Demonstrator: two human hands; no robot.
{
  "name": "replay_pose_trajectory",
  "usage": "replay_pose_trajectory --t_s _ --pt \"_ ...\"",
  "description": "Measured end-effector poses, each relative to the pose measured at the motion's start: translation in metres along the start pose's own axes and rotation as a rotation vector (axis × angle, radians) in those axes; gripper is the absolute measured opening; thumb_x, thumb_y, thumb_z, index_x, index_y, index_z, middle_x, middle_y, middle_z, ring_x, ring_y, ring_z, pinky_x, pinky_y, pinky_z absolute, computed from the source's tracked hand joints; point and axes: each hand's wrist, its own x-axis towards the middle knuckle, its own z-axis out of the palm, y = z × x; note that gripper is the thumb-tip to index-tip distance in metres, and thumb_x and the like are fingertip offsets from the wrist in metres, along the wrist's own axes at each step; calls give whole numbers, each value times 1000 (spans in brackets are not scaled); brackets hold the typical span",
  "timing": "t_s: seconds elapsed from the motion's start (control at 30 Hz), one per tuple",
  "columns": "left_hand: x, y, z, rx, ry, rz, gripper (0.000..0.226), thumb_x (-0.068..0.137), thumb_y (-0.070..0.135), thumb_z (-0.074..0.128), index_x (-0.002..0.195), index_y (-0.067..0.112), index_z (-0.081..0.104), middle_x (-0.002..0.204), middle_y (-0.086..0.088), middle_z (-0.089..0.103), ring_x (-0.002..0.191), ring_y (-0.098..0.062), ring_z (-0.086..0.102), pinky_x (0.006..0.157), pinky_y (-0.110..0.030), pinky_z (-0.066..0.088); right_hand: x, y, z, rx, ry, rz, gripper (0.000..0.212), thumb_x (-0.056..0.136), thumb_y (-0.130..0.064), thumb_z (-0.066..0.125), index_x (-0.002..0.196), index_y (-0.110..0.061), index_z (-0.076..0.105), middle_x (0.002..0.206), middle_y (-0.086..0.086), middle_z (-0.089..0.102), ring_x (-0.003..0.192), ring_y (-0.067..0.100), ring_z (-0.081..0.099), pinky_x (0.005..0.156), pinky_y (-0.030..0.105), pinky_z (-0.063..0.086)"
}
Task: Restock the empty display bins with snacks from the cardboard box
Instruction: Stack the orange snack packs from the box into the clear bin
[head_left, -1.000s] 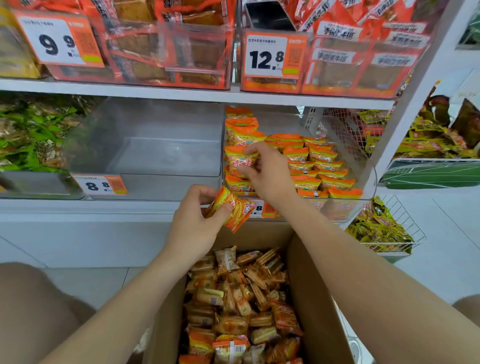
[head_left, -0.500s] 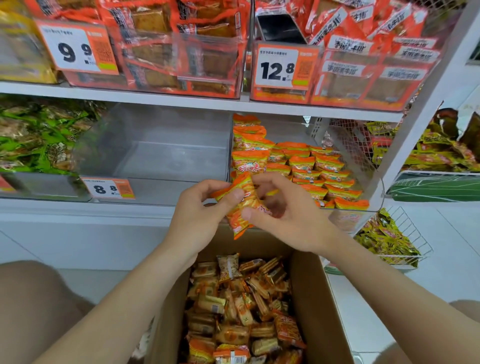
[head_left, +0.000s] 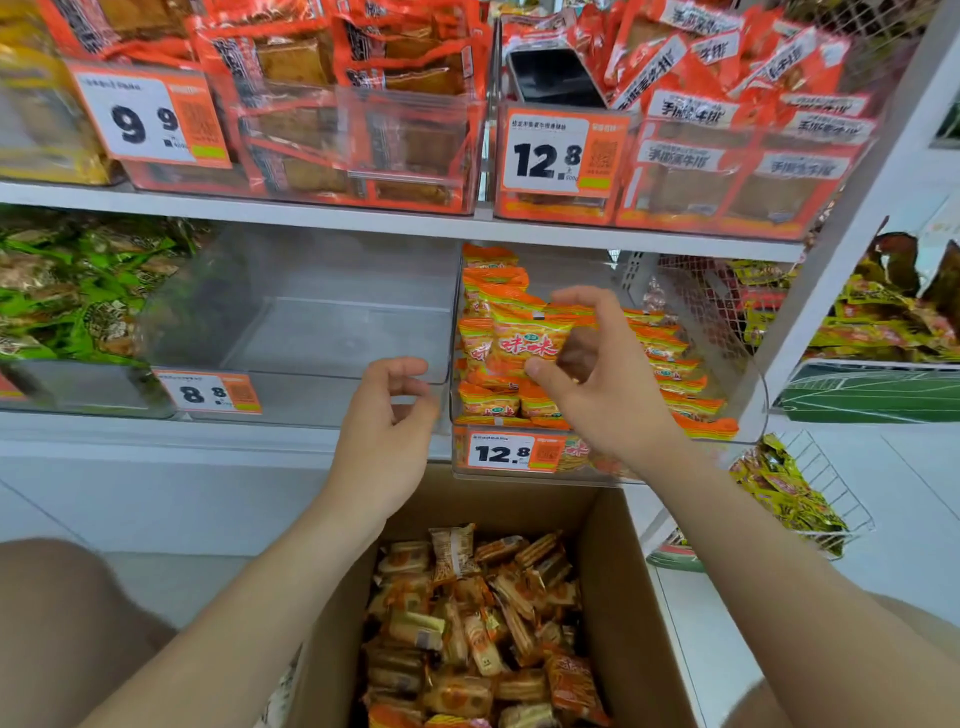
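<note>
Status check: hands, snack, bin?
Right hand pinching orange snack packet over the part-filled bin. Left hand empty. Nothing blocking.

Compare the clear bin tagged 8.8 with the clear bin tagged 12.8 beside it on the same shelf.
The 8.8 bin holds nothing; the 12.8 bin holds rows of orange snack packs. The right hand holds a pack at the 12.8 bin's front left, while the left hand is empty in front of the 8.8 bin. Both are clear plastic with an orange-and-white price tag in front.
</note>
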Motion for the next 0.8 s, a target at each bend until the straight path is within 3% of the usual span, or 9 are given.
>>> replay_pose_trajectory --t_s 0.07,0.13,0.27,0.4,0.5,0.63,0.7,0.73,0.8 --pt "2 -7 0 66 -32 -41 35 102 10 61 130 32 60 121 11 64 100 -10 65 95 -41 57 3 7 12 -55 -26 -13 49 94 -26 78 133 -35 49 98 -12 60 84 9 71 71 30 58" --pt "1 -10 1 143 -94 -42 42 103 10 61 139 31 58 130 13 62 99 -4 62 86 -23 54 5 16 26 -149 -124 -4 47 95 -27 77 135 -33 54 107 -7 64 89 12 73 76 36 61" --pt "-2 -11 4 226 -180 7 43 104 9 58 142 28 58 131 19 64 98 3 64 68 -1 44 5 22 46 -231 -20 -20 53 95 -25 76 143 -26 55 101 -9 63 92 13 67 79 28 53" --pt "-1 -11 7 255 -163 17 38 104 14 59 140 29 57 128 19 64 99 5 63 70 -4 48 3 22 52 -323 -115 -20 56 93 -27 72 146 -26 54 93 -7 56 88 13 62 71 25 45" --pt "1 -13 11 295 -156 59 39 104 17 59 140 29 53 130 14 62 104 3 62 75 -8 52 8 14 46 -294 -33 19 73 83 -36 71 149 -35 42 125 0 42 120 23 46 95 37 47" --pt "2 -14 18 361 -172 143 50 104 21 61 149 32 44 144 15 53 115 1 56 92 -21 54 29 2 41 -45 -131 248 104 90 -24 70 165 -30 -2 159 4 31 135 27 46 97 38 45" --pt "2 -15 20 373 -178 171 51 105 22 60 151 35 41 145 17 51 123 -1 53 101 -35 55 37 0 45 61 -204 316 98 96 -16 63 166 -24 -6 125 12 63 98 16 67 75 34 54" --pt "3 -15 21 373 -173 179 51 105 22 60 151 34 41 144 18 51 126 -3 53 103 -38 55 40 0 48 68 -223 315 94 98 -14 60 166 -22 -5 99 9 68 71 9 66 60 29 51" --pt "6 -16 22 368 -144 177 46 106 23 59 148 30 43 142 16 53 126 -6 55 101 -41 57 44 1 50 46 -236 295 88 99 -12 57 166 -19 0 77 2 62 48 2 55 46 22 42"
